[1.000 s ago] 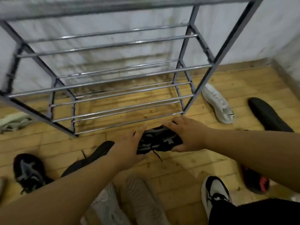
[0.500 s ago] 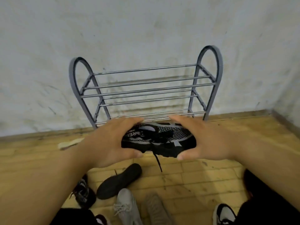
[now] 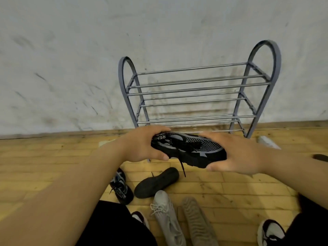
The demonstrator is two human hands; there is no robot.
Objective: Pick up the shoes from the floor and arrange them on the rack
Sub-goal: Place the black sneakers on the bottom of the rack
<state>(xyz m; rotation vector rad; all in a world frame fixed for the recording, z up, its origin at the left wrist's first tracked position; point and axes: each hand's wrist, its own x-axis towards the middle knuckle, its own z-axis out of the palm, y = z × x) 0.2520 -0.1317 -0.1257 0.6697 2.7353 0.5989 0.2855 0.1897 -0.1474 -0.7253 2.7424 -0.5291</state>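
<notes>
Hands first: my left hand is curled around the heel end of a black sneaker, thumb underneath and fingers over the collar; my right hand clamps the toe end the same way, thumb below the sole, fingers across the top. Both are closed firmly on it, neither spread. I hold the sneaker sideways and off the floor, just in front of the bottom tier of the rack; a loose lace hangs beneath it.

Rack: grey metal frame with arched ends and several tiers of bars, standing against a scuffed white wall. I see no shoe on any tier.

Floor, yellow wood blocks, items lying below my hands:
- black shoe, sole up
- black sneaker with grey markings, just left of it
- pale grey laced shoe
- grey shoe, ribbed sole up, beside the laced one
- black-and-white sneaker, lower right
- white shoe, right of the rack foot, partly hidden by my forearm
- dark item at the right edge, too cropped to tell
</notes>
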